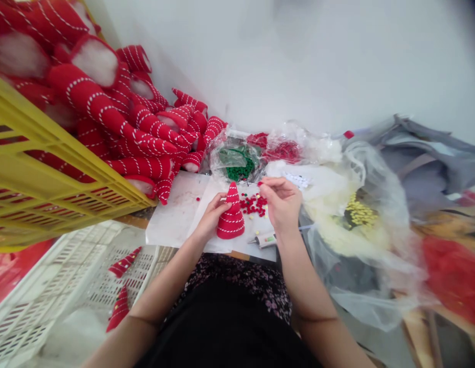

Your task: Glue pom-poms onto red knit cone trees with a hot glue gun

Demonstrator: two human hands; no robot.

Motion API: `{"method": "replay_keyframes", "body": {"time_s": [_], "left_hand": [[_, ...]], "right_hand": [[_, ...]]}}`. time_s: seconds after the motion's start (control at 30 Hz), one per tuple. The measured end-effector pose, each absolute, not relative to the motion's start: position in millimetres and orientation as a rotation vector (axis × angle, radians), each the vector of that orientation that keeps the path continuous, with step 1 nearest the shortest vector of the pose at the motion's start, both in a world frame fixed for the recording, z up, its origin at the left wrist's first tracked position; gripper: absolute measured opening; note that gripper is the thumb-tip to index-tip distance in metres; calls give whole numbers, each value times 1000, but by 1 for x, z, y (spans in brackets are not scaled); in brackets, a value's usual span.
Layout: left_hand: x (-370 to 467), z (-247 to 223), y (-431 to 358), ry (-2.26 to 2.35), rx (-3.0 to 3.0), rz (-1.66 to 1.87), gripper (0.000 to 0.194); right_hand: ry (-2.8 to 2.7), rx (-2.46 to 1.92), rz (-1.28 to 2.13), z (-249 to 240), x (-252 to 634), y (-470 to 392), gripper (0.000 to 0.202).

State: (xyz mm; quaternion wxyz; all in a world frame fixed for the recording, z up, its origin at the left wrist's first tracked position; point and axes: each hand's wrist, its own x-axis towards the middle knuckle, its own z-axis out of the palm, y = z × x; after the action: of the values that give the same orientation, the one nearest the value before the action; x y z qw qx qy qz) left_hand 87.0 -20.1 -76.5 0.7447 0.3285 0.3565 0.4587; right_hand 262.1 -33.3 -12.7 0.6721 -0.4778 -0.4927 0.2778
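My left hand (213,214) grips the side of a red felt cone (231,217) wound with white dashed cord, its tip pointing up. To the right of the tip, my right hand (281,202) pinches a small red pom-pom (260,183) between thumb and fingertips, apart from the cone. Between the hands lies a scatter of red pom-poms (254,205) with a few green and yellow ones. Below my right hand a white glue gun (265,239) rests on the paper (176,217), its nozzle toward the left.
A yellow crate (61,168) heaped with red cones (107,112) stands at left. Below it, a white basket (95,276) holds decorated cones (125,263). Bags of green pom-poms (237,161) and red ones (283,151) sit at the back; a clear bag with yellow pom-poms (360,210) lies right.
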Motion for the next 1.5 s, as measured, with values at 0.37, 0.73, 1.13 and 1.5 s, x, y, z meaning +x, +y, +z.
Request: {"method": "replay_keyframes", "body": {"time_s": [0.37,0.73,1.13,1.5], "left_hand": [[83,-80,-9,794,572,1070,37],[80,-80,-9,792,563,1059,40],[80,-81,-9,811,552,1063,39],[80,-81,-9,775,580,1029,40]], "right_hand": [[-1681,-1124,724,-42,261,-87,10],[-1849,-1266,416,-59,273,-58,14],[-2108,-1790,286,-74,276,23,19],[-1728,-1302,753,-38,277,-18,12]]}}
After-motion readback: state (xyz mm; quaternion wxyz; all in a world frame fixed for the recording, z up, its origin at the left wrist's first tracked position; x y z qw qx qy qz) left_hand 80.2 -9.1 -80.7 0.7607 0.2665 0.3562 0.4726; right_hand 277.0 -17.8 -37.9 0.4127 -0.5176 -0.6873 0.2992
